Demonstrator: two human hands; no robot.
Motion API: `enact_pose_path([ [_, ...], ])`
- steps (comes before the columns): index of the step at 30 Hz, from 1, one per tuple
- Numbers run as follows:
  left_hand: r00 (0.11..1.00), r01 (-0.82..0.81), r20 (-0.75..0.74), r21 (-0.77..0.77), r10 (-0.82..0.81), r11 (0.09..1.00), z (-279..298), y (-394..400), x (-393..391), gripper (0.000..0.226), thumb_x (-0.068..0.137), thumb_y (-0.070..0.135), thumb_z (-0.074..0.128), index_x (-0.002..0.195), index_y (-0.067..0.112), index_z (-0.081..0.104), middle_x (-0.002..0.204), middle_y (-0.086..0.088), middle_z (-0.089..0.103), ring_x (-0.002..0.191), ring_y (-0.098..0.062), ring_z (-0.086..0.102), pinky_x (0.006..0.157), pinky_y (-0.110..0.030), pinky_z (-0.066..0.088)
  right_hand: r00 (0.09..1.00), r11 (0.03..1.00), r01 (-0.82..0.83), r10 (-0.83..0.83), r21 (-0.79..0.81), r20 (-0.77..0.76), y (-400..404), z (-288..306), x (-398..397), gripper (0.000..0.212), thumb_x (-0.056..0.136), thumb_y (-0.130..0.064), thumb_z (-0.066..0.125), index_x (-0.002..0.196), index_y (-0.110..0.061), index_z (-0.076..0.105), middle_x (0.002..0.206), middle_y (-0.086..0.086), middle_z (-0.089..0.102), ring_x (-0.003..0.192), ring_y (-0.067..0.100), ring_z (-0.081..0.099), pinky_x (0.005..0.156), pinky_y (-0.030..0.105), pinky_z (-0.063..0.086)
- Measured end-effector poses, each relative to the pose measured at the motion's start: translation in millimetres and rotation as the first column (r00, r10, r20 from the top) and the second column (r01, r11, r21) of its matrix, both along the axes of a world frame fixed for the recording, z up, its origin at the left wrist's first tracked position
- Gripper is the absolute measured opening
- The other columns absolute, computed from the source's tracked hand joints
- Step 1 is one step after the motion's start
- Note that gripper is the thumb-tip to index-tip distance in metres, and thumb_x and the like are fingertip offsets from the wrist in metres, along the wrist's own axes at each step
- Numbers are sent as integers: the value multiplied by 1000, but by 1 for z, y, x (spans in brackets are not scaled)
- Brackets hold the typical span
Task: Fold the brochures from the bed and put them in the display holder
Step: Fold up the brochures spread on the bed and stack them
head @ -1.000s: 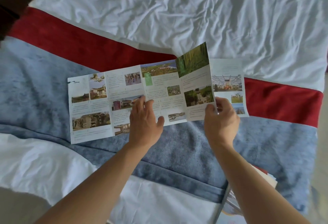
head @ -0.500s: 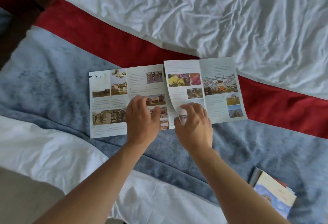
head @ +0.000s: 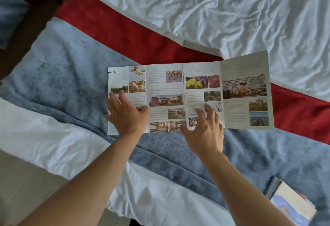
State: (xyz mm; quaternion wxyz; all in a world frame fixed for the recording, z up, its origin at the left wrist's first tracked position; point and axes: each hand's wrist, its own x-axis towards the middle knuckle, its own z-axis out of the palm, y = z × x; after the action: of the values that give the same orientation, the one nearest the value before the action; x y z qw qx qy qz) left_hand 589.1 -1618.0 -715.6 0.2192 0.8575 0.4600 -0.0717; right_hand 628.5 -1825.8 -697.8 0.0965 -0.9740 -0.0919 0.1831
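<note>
Four panels of thin, light brochure (head: 187,95) lie open on the blue blanket (head: 67,75) under our flat, spread hands.
Our left hand (head: 127,116) pins the outer panel; our right hand (head: 205,132) presses beside a crease; we'd lift by the free edge beyond it.

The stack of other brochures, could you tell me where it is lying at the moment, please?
In the head view, the stack of other brochures lies at the bottom right corner on the blue blanket, beside the right forearm and well below the open brochure.
</note>
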Motion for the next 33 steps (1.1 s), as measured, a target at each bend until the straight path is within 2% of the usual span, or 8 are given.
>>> enact_pose_path([
  [3, 997, -74, 32, -26, 75, 997, 2, 2, 1, 99, 74, 45, 76, 149, 12, 21, 160, -19, 15, 148, -36, 12, 111, -61, 23, 1000, 1000, 2, -2, -5, -1, 1, -1, 0, 73, 82, -58, 64, 141, -22, 43, 157, 4, 27, 143, 26, 26, 110, 49, 36],
  [7, 951, -280, 112, -77, 287, 957, 12, 8, 15, 105, 62, 54, 80, 145, 14, 31, 146, -12, 42, 133, -35, 40, 108, -54, 33, 1000, 1000, 8, -9, 17, 16, 0, -3, -1, 71, 82, -56, 65, 140, -22, 44, 156, 3, 29, 142, 26, 30, 109, 49, 38],
  [10, 922, -213, 280, -211, 268, 954, 24, -4, 29, 80, 63, 56, 78, 129, 22, 46, 117, 2, 63, 97, -20, 66, 80, -44, 57, 1000, 1000, 10, -11, 18, 26, 0, -5, -3, 72, 82, -57, 65, 141, -21, 43, 156, 4, 29, 142, 26, 29, 110, 50, 37],
  [13, 927, 23, 363, -314, 98, 949, 32, -28, 37, 39, 76, 58, 64, 98, 27, 59, 92, 6, 68, 72, -10, 65, 55, -33, 54, 1000, 1000, 15, -15, 18, 16, 1, -4, -4, 72, 83, -58, 63, 142, -21, 42, 157, 4, 27, 144, 25, 26, 111, 49, 35],
  [15, 947, 199, 298, -264, -116, 944, 31, -41, 39, 49, 82, 68, 47, 96, 24, 64, 108, -1, 66, 98, -18, 61, 78, -39, 54, 1000, 1000, 3, -3, 18, 12, 1, -1, -2, 69, 85, -57, 61, 141, -21, 44, 156, 4, 29, 143, 25, 28, 110, 49, 36],
  [18, 966, 248, 118, -195, -228, 949, 23, -53, 39, 83, 85, 79, 24, 137, 20, 50, 152, -7, 37, 140, -27, 30, 110, -49, 35, 999, 999, -5, 2, 48, 47, -4, 5, 3, 64, 88, -51, 60, 140, -17, 47, 154, 8, 35, 141, 28, 33, 110, 50, 37],
  [24, 980, 192, 97, -204, -175, 960, 15, -57, 37, 81, 92, 67, 40, 153, 17, 23, 163, -13, 15, 148, -31, 17, 113, -52, 28, 935, 985, 134, -163, 110, 315, -34, 21, 36, 75, 87, -42, 61, 150, -16, 32, 162, 17, 20, 151, 33, 12, 122, 53, 9],
  [33, 989, 39, 146, -222, -6, 974, 14, -64, 43, 74, 94, 50, 52, 152, 12, 26, 159, -15, 25, 146, -31, 22, 116, -52, 24, 818, 816, 569, -574, 98, 30, -87, 11, 55, 95, 85, -51, 64, 157, -18, 12, 164, 18, 12, 151, 35, 8, 120, 55, 11],
])
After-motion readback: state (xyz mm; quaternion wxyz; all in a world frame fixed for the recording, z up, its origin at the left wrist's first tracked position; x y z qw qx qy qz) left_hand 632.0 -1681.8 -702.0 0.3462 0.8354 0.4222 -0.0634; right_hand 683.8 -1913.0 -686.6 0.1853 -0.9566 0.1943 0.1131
